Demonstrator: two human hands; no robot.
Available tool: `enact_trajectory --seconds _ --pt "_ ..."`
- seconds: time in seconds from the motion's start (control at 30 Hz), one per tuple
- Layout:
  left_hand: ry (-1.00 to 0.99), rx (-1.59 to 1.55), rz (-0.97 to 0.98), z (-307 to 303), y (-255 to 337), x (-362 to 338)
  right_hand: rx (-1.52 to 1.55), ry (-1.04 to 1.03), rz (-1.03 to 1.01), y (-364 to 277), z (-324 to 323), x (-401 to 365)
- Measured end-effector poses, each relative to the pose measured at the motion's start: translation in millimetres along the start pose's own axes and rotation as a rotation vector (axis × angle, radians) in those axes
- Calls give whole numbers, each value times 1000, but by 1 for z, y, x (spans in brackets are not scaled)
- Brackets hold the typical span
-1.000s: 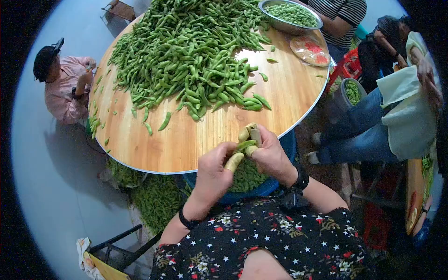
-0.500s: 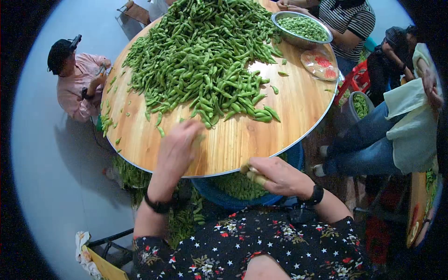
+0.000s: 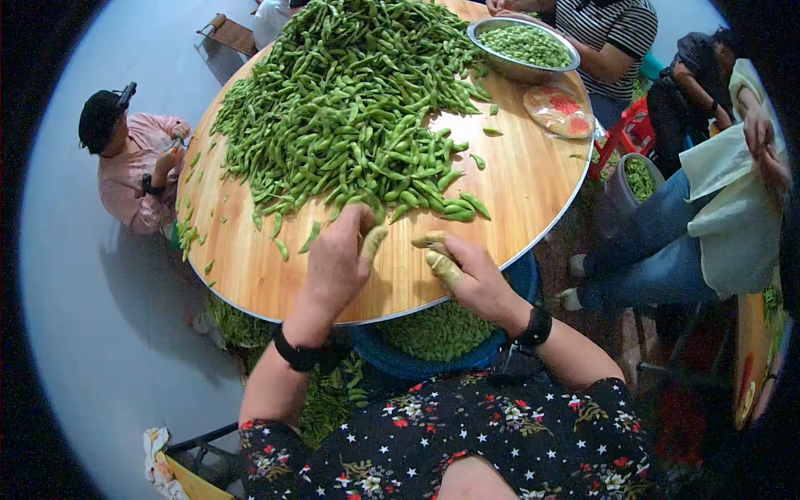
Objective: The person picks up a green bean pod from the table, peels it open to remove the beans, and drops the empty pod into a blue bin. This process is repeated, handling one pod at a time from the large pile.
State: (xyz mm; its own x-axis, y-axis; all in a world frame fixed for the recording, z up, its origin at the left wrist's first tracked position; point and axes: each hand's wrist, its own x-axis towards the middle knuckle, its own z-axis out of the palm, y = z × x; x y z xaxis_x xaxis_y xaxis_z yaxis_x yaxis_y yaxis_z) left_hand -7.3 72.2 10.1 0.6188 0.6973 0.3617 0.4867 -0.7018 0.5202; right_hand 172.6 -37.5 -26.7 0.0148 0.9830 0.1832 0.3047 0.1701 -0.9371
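Observation:
My left hand (image 3: 336, 258) reaches over the table to the near edge of a heap of green soybean pods (image 3: 350, 108). Its fingertips are at the pods, the thumb stands apart in a yellowish cover, and no pod shows clearly between them. My right hand (image 3: 479, 279) is at the table's front edge, thumb and index finger spread, both in yellowish covers; I see nothing between them. Below it, under the tabletop, a blue tub (image 3: 387, 360) holds shelled green beans (image 3: 437, 329).
The round wooden table (image 3: 517, 183) carries a steel bowl (image 3: 492, 52) of beans and a plastic-wrapped red-patterned packet (image 3: 558, 110). People sit at left (image 3: 137, 167) and far right of the table; another stands at right (image 3: 667, 225) beside a bucket (image 3: 625, 192) of pods.
My left hand has come to the pods' near edge. My right hand has moved up and forward over the table edge, its thumb and index finger now apart. The view has shifted slightly.

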Motion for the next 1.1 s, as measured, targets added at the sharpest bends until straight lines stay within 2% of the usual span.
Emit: enact_trajectory --seconds 0.03,0.1,0.13,0.27,0.33,0.47,0.53,0.67,0.83,0.87,0.9,0.97,1.0,1.1 --pt "-3 -4 5 6 3 -5 -3 6 3 1 3 0" --pt "-3 -453 -176 20 7 -19 505 -94 188 3 10 -3" --pt "33 -516 -141 26 13 -25 575 -109 204 2 12 -5" --pt "-23 -570 -164 38 22 -42 560 -150 212 6 10 -9" --pt "-31 -876 -336 43 25 -46 566 -101 244 -4 7 -10" --pt "-50 -802 -364 34 32 -46 630 -110 274 -12 5 -12" --pt "18 -719 -249 41 30 -49 641 -113 244 -7 9 -13" --pt "47 -624 -209 37 38 -48 613 -95 276 -12 8 -13" --pt "99 -362 120 27 42 -56 487 -117 157 -21 4 -19" --pt "109 -500 96 35 38 -62 546 -168 179 -21 3 -21" --pt "107 -501 89 34 36 -64 548 -171 185 -21 3 -21" --pt "-211 -1371 -563 28 33 -65 1101 -226 521 -22 3 -21" --pt "-268 -1467 -654 27 34 -62 1216 -304 519 -6 4 -22" --pt "-337 -1628 -685 30 23 -64 1145 -315 573 4 5 -23"
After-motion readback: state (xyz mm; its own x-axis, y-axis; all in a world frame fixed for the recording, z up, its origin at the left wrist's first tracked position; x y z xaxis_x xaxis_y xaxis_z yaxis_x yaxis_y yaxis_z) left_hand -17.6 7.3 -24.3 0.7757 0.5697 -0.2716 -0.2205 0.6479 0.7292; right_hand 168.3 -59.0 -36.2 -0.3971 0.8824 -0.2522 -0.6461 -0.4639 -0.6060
